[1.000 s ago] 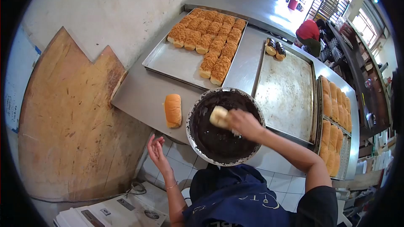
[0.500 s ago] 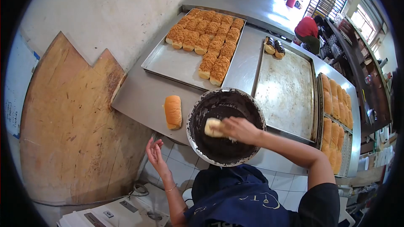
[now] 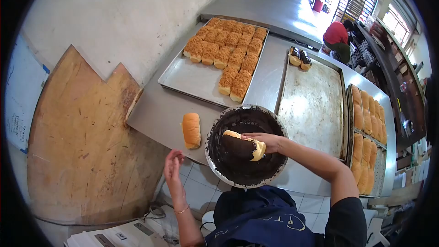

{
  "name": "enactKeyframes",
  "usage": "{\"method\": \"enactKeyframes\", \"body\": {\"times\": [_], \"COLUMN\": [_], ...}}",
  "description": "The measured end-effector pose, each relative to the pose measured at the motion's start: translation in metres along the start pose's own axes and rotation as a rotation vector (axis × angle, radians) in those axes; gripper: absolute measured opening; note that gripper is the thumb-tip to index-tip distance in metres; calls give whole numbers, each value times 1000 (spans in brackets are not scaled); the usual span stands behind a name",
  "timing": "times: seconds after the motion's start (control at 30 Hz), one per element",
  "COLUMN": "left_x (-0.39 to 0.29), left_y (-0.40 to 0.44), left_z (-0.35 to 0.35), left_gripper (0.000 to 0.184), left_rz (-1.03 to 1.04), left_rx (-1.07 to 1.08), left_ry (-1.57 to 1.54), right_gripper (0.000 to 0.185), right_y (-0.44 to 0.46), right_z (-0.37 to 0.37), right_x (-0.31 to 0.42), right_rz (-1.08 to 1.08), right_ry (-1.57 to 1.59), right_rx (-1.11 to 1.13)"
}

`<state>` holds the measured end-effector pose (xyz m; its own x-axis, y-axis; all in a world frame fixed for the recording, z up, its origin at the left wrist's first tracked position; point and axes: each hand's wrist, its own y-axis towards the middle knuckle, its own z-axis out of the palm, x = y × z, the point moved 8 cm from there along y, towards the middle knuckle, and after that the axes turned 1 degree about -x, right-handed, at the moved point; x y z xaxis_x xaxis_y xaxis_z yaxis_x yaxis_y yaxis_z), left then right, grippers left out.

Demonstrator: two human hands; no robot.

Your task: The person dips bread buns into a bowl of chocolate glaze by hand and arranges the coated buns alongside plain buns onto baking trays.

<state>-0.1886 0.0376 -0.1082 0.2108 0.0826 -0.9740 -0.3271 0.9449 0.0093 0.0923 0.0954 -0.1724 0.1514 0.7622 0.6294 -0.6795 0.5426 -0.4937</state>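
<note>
My right hand (image 3: pixel 267 142) grips a bread roll (image 3: pixel 242 144) over a metal bowl (image 3: pixel 209 155) whose inside is coated with dark chocolate. One broad face of the roll is dark with chocolate; its edges and end stay pale. Beyond the table's near edge, my left hand (image 3: pixel 173 164) is raised with nothing in it, its fingers apart. A plain golden roll (image 3: pixel 191 130) lies on the steel table, left of the bowl.
Crumb-topped rolls fill much of a tray (image 3: pixel 190 82) at the back. Two chocolate-topped rolls (image 3: pixel 300 58) lie on another tray (image 3: pixel 313 105). Plain rolls (image 3: pixel 363 155) sit on trays at the right. A person in red (image 3: pixel 336 33) bends down in the background.
The roll in my right hand has been turned up, and its chocolate-covered face now shows. My left hand has shifted slightly right, and the view has tilted a little.
</note>
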Motion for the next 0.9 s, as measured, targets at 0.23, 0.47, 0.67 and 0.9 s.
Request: {"method": "enactKeyframes", "body": {"times": [0.23,0.47,0.67,0.9], "left_x": [-14,5,5,56], "left_y": [-1,-24,-33,-35], "left_z": [110,230,348,487], "left_gripper": [43,47,39,40], "left_rz": [-86,-352,-429,-574], "left_rx": [364,609,830,971], "left_ry": [-106,-505,-687,-631], "right_gripper": [33,37,74,82], "right_y": [-37,-109,-207,-324], "right_z": [58,47,-4,-95], "right_x": [43,38,73,64], "right_rz": [-179,-219,-585,-1108], "right_ry": [497,792,651,323], "right_rx": [327,433,-44,-489]}}
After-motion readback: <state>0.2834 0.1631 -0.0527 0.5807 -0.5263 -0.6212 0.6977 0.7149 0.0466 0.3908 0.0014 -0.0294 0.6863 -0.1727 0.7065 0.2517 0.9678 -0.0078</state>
